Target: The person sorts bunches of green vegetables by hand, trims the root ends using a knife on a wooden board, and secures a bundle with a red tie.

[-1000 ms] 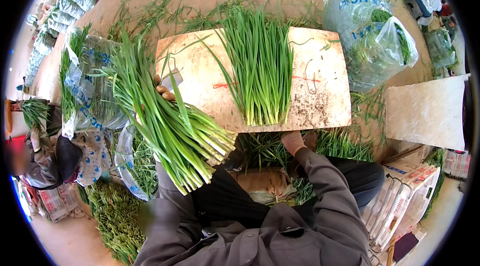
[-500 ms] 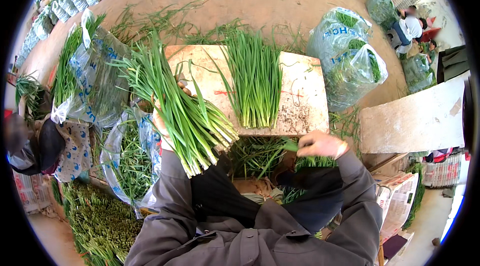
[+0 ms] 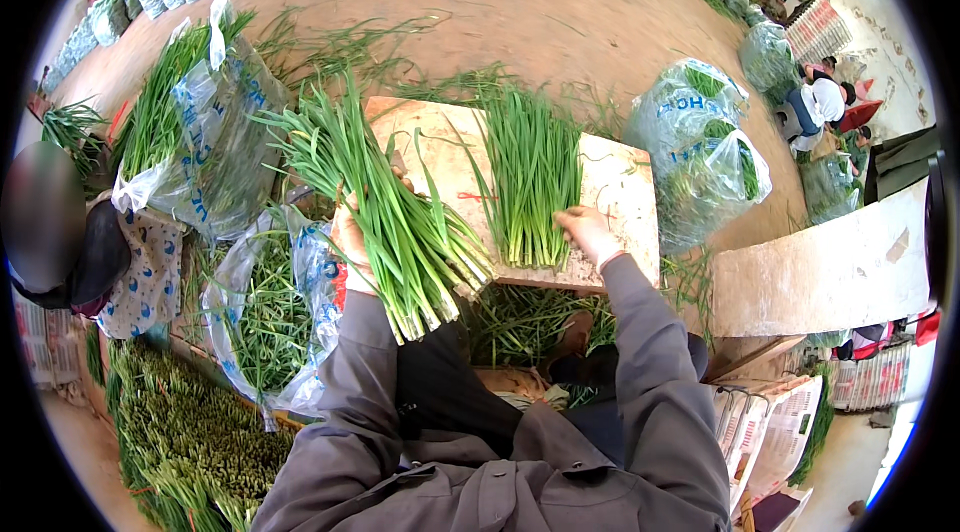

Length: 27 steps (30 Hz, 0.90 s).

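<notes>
My left hand is closed round a thick bunch of garlic chives, its leaves fanning away from me and its pale cut ends slanting toward my lap. Part of that hand is hidden behind the stalks. On the tilted board lies a second pile of garlic chives, pale ends toward me. At the lower right side of this pile is my right hand, its fingers drawn together on the outer stalks. A thin red tie runs across the board beside the pile.
Clear bags of greens stand right of the board, with another large bag to the left. Loose trimmings fill an opened bag. Stacked bundles lie at lower left. A person sits at far left; a pale panel stands right.
My right hand has moved from beyond the board's near edge, where it held a loose green piece, up to the pile; that piece is gone from it. The left hand still grips its bunch.
</notes>
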Each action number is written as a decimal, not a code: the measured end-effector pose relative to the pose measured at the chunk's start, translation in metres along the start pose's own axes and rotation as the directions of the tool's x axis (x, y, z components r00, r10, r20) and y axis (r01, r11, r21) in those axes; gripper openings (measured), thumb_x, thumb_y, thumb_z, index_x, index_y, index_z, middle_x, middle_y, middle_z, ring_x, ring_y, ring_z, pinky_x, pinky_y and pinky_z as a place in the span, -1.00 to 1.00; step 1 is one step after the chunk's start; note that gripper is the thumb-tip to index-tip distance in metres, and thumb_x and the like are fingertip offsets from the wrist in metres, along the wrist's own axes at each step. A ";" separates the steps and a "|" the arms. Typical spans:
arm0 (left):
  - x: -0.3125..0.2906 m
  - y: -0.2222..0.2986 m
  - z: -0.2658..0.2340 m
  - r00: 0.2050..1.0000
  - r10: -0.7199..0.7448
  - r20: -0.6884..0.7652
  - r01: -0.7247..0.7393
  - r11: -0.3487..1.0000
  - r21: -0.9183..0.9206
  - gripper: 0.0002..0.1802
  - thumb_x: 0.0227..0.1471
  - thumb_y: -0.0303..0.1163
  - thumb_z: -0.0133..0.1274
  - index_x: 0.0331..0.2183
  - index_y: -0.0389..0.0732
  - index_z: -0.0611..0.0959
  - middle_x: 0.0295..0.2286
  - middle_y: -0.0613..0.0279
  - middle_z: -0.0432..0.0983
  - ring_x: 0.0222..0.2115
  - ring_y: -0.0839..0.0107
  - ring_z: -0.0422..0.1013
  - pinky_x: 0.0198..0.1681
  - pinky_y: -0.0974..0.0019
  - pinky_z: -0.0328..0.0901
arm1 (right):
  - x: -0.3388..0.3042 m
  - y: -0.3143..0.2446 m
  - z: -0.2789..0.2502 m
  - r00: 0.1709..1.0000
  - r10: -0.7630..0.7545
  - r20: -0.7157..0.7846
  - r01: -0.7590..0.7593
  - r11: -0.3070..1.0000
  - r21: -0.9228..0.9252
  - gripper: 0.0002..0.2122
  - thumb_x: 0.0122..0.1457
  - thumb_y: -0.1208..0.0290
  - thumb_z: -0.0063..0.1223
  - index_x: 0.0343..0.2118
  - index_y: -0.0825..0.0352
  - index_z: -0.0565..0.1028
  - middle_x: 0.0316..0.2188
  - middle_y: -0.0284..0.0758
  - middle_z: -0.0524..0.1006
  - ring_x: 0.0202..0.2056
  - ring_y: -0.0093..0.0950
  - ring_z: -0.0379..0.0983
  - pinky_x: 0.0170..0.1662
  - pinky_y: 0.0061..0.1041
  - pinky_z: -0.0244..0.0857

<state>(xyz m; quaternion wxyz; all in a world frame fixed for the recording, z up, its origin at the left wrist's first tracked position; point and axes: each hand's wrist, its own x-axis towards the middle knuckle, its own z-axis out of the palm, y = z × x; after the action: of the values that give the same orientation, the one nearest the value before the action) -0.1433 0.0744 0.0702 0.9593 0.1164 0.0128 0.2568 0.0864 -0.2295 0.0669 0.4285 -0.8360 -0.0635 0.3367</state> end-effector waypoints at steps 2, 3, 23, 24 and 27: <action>0.002 -0.003 -0.002 0.999 -0.013 -0.033 0.014 1.000 0.020 -0.38 0.14 -0.06 0.21 0.05 -0.37 0.59 -0.13 -0.01 0.64 -0.09 0.09 0.58 0.02 0.05 0.52 | 0.015 0.022 0.010 0.997 0.028 -0.079 -0.043 0.979 -0.199 -0.54 0.28 0.19 0.27 0.01 0.55 0.60 -0.42 -0.31 0.66 -0.54 -0.59 0.47 -0.46 -0.52 0.34; 0.000 -0.004 0.006 0.999 -0.022 -0.036 0.021 1.000 -0.021 -0.38 0.15 -0.06 0.19 0.05 -0.37 0.59 -0.12 -0.01 0.64 -0.09 0.09 0.58 0.01 0.06 0.52 | 0.021 0.025 0.012 0.997 -0.012 -0.074 -0.009 0.961 -0.275 -0.54 0.26 0.14 0.28 -0.05 0.55 0.63 -0.44 -0.27 0.66 -0.52 -0.53 0.50 -0.41 -0.46 0.37; -0.002 -0.032 0.030 0.985 -0.167 0.041 0.167 0.986 -0.012 -0.35 0.07 -0.24 0.21 0.16 -0.28 0.52 -0.03 0.01 0.59 -0.06 0.08 0.56 -0.02 0.00 0.55 | -0.081 -0.110 0.084 0.797 -0.467 0.384 0.356 0.876 0.327 -0.41 0.34 -0.02 0.20 0.18 0.45 0.53 0.05 -0.27 0.61 0.11 -0.45 0.49 0.26 -0.38 0.29; -0.004 -0.033 0.033 0.984 -0.173 0.046 0.173 0.985 -0.002 -0.35 0.07 -0.24 0.20 0.17 -0.28 0.51 -0.03 0.00 0.59 -0.06 0.09 0.56 -0.01 0.01 0.55 | -0.079 -0.111 0.084 0.817 -0.444 0.369 0.312 0.877 0.366 -0.46 0.34 0.05 0.22 0.16 0.45 0.54 0.04 -0.27 0.62 0.09 -0.46 0.50 0.24 -0.39 0.31; -0.009 -0.040 0.033 0.982 -0.189 -0.023 0.190 0.974 0.120 -0.33 0.08 -0.20 0.19 0.17 -0.30 0.51 -0.02 -0.02 0.60 -0.07 0.11 0.58 -0.01 0.07 0.54 | -0.081 -0.116 0.081 0.882 -0.369 0.295 0.175 0.835 0.522 -0.70 0.33 0.35 0.22 0.03 0.43 0.61 -0.05 -0.27 0.66 0.01 -0.48 0.54 0.16 -0.39 0.38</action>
<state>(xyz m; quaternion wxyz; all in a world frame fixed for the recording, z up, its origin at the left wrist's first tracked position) -0.1283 0.0290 0.0925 0.9705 0.1713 0.0447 0.1637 -0.0043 -0.1345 0.1631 0.6457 -0.6026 -0.1807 0.4328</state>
